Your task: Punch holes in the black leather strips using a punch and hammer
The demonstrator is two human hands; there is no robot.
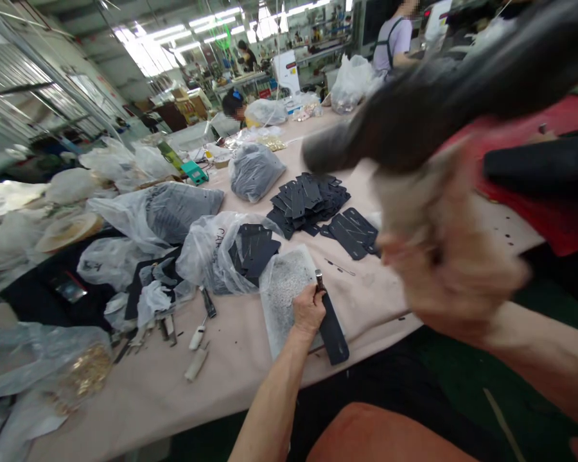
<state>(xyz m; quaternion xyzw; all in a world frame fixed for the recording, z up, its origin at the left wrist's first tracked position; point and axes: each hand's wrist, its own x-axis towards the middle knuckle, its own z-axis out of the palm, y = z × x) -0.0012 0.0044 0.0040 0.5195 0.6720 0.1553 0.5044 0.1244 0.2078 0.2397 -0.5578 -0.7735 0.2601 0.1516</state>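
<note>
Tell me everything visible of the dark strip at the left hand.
The dark strip is long, flat and matte, apparently leather or similar sheet. Its near end has rounded corners and a small mark, possibly a hole. It lies slanted along the right side of the speckled board, its near end over the table cover. The left hand covers its far end, holding a metal-topped tool.

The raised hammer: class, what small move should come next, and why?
Probably tap the small metal tool: the right hand holds the hammer raised, and the left hand grips the tool at the far end of the black strip.
</note>
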